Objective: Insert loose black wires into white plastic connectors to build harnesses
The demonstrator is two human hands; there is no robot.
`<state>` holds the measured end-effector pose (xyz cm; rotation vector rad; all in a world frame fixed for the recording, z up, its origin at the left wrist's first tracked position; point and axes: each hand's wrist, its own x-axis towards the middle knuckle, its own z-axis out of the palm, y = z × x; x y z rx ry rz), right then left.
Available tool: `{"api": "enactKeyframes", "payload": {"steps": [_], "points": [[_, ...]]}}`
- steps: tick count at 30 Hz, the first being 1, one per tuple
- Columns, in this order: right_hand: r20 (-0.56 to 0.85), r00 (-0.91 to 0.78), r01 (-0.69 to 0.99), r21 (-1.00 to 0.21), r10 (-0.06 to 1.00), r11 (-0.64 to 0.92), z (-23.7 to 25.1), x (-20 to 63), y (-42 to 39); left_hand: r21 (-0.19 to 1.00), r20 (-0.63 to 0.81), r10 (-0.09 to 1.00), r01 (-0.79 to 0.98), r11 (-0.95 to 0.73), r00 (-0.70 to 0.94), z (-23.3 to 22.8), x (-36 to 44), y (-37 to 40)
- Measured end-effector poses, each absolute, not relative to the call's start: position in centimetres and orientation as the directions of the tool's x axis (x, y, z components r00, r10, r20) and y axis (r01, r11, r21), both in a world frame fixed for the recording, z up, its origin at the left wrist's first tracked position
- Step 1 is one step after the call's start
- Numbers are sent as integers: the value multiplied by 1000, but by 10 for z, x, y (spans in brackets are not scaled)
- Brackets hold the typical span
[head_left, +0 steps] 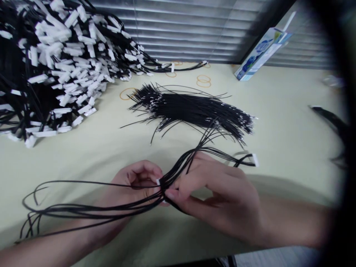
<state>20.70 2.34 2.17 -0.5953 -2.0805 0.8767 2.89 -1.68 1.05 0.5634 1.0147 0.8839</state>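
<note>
A pale yellow table (278, 122) is bearing a heap of black wires with white connectors (55, 63), a loose bundle of bare black wires (194, 109), scattered rubber bands (203, 81) and a blue-and-white box (260, 53)

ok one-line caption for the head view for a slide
Both hands, left and right, pinch a white connector amid black wires on a table.

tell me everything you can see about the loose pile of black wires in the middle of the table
The loose pile is a flat sheaf of thin black wires lying roughly side by side on the pale table, with no white plugs on them. Bare ends glint at both sides, fanning out at the left. A few strands stray toward the right hand. Neither hand grips the pile itself.
</note>
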Motion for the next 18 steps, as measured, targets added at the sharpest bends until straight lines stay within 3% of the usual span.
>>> {"api": "enactKeyframes", "payload": {"steps": [10, 13, 18], "points": [[533, -653, 88, -651, 538, 754, 18, 207, 27, 817, -444, 883, -336, 468, 150, 1, 32, -15], [499, -668, 141, -644, 552, 752, 26, 207, 30, 782, -448, 870, -380, 493, 206, 9, 31, -16], [448, -699, 297, -527, 557, 796, 38, 220, 41, 711, -452, 816, -408, 573, 359, 13, 24, -20]]}}
